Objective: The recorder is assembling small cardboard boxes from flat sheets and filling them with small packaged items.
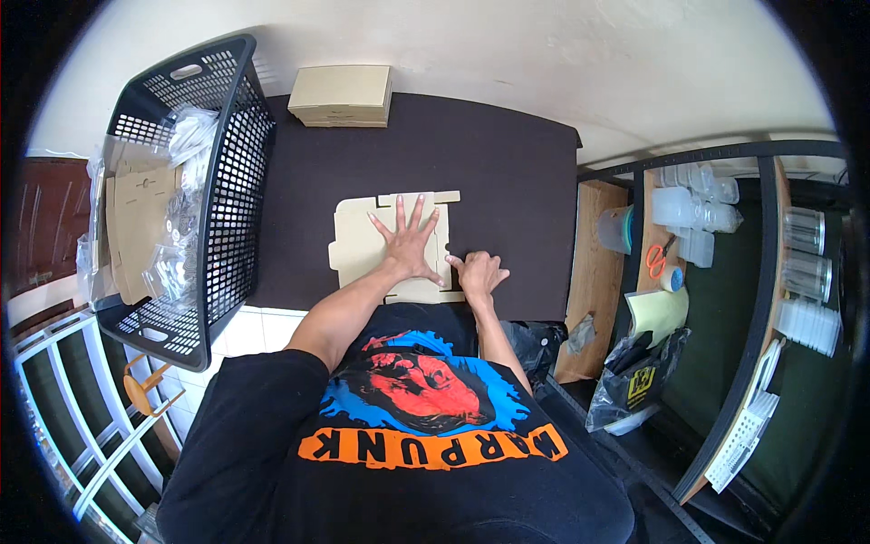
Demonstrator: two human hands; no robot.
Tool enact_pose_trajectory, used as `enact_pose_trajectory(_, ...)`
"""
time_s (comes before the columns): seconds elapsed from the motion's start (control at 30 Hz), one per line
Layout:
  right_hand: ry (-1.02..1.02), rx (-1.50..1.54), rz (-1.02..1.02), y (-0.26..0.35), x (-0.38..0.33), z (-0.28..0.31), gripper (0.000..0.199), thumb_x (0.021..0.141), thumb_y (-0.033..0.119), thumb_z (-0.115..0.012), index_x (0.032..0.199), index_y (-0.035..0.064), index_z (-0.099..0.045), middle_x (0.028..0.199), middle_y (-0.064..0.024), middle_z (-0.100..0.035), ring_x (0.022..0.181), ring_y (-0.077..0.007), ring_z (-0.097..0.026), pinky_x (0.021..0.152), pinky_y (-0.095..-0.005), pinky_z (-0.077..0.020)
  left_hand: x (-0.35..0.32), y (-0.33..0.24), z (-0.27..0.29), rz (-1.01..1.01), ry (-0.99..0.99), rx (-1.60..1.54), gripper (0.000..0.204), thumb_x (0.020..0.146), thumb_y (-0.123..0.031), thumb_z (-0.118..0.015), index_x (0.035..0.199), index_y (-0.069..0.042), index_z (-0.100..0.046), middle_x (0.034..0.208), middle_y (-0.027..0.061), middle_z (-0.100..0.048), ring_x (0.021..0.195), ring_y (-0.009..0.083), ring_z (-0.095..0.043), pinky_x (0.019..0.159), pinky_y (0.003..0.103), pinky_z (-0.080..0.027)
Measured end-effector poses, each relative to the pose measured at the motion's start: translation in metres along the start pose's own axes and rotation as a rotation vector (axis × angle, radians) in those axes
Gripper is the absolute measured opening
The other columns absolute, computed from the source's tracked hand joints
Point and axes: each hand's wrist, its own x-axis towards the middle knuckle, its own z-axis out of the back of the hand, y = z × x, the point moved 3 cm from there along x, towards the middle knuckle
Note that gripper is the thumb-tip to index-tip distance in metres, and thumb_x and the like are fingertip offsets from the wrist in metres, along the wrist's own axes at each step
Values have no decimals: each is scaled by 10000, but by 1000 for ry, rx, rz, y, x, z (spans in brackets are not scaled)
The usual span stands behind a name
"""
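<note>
A flat, light-brown cardboard box blank (pixel 358 245) with cut flaps and slots lies on the dark table. My left hand (pixel 410 245) presses on it, palm down, with the fingers spread wide. Just past the blank's right edge is my right hand (pixel 482 276), its thumb pointing toward the cardboard. The fingers of that hand are loosely bent and apart, and nothing shows in them. Whether its thumb touches the edge I cannot tell.
A closed cardboard box (pixel 341 91) stands at the table's back edge. At left, a tall black plastic basket (pixel 237 181) holds cardboard and clear bags. Shelves (pixel 770 272) on the right carry clear containers, orange scissors (pixel 656 261) and a tape roll (pixel 671 278).
</note>
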Motion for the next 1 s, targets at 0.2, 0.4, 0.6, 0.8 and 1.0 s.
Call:
enact_pose_trajectory(0.2, -43, 1, 62, -16, -19, -5, 506, 788, 578, -862, 757, 76, -809, 830, -161, -761, 996, -383, -663, 877, -606, -414, 2, 3, 8, 8, -5, 5, 1649, 364, -730, -969, 1736, -287, -169, 1812, 112, 78, 1616, 501, 172, 1038, 976, 40)
enact_pose_trajectory(0.4, -59, -76, 92, -27, -36, -9, 459, 797, 557, -854, 735, 104, -811, 811, -141, -756, 954, -357, -654, 852, -573, -411, -2, 4, 4, 10, -35, 3, 1659, 352, -749, -958, 1737, -311, -155, 1814, 95, 83, 1621, 487, 171, 1047, 971, 41)
enact_pose_trajectory(0.6, -24, -129, 135, -32, -43, -8, 437, 734, 558, -906, 766, 131, -821, 844, -108, -775, 962, -341, -669, 870, -574, -415, -9, 4, 1, 9, -51, 29, 1686, 330, -813, -923, 1738, -316, -140, 1815, 101, 70, 1621, 478, 182, 1053, 960, 70)
enact_pose_trajectory(0.8, 167, 120, 21, -42, -17, -18, 428, 663, 481, -995, 660, 125, -758, 759, -91, -759, 758, -327, -707, 803, -563, -471, -18, 16, -17, -47, -147, 47, 1698, 361, -825, -920, 1743, -279, -97, 1797, 213, 24, 1626, 514, 99, 1091, 929, 53)
enact_pose_trajectory(1.0, 274, 630, 99, -53, -3, -8, 579, 738, 326, -1006, 499, 124, -520, 525, 87, -444, 512, -58, -337, 482, -317, -257, -76, 100, -55, 40, -733, -375, 1259, 654, -535, -970, 1638, -63, -341, 1639, 308, -385, 1578, 521, -236, 1268, 681, -194)
